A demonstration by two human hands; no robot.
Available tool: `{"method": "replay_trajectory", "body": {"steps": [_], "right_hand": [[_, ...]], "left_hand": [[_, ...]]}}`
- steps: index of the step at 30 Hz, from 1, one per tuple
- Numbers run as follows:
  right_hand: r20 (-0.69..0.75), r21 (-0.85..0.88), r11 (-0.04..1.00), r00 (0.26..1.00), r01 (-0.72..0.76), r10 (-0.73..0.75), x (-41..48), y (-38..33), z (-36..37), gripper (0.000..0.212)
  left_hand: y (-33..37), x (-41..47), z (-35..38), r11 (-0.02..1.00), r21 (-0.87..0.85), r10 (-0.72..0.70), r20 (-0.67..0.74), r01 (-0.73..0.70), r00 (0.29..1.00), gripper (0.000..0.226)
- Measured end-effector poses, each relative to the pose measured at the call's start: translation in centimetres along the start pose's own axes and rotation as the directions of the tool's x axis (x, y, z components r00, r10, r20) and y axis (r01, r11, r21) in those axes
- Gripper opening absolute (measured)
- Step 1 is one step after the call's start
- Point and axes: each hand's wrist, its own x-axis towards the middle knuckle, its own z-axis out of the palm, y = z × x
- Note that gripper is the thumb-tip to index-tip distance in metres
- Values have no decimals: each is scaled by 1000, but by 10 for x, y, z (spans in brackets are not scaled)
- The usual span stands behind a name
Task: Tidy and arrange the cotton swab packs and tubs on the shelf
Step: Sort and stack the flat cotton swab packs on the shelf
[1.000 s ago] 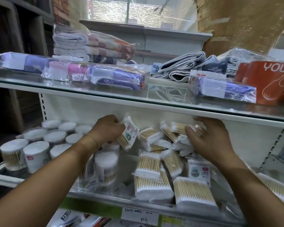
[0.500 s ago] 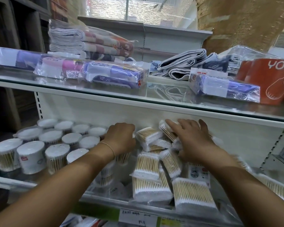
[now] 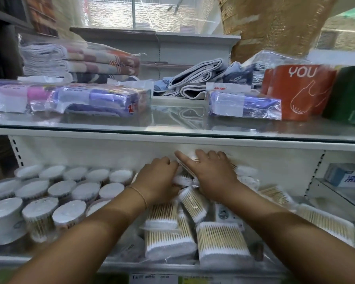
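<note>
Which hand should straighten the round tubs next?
Probably the left hand. The round tubs stand on its side of the shelf, right beside it. The right hand lies flat on the swab packs, farther away.

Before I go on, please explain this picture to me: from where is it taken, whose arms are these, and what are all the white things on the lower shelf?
There is no machine here. A person wears a camera on the head, so you look forward and down along that person's own two bare arms.

The left hand and the right hand meet at the back of the lower shelf, pressing on a loose pile of small cotton swab packs. The picture is blurred there, so I cannot tell whether either hand has a firm grip on a pack.

To the left stand round tubs of swabs in rows, with white lids. Larger flat packs lie at the front.

The glass shelf above carries folded towels and wrapped cloths.
</note>
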Motion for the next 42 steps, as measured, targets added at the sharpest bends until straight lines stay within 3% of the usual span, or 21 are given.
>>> {"method": "replay_trajectory", "body": {"steps": [7,11,15,18,24,28,32,38,42], "right_hand": [[25,138,980,990,-144,141,-12,12,0,96],[-16,298,937,980,-184,198,-16,22,-2,88],[-67,322,927,971,-195,228,-14,30,0,83],[-105,354,911,960,-209,261,-14,39,-5,68],[-64,581,758,911,-297,406,-19,56,-15,57],[49,693,633,899,-344,436,-30,71,-31,48],[-14,816,512,875,-270,484,-43,86,-35,55],[-76,833,520,894,-186,442,-82,113,-34,36],[-136,729,660,907,-181,399,-107,132,-37,49]], "left_hand": [[12,10,7,992,129,21,-125,-4,992,61],[14,17,8,994,106,31,-182,-12,983,65],[21,24,4,992,115,76,-244,-49,967,73],[28,27,-2,988,141,97,-278,-60,956,70],[42,30,-16,981,189,32,-389,46,921,34],[57,36,-23,976,195,6,-481,100,877,35],[76,44,-22,977,194,21,-490,86,871,39],[101,49,-17,983,185,82,-532,21,843,45],[115,60,-10,977,213,127,-515,-17,848,49]]}}
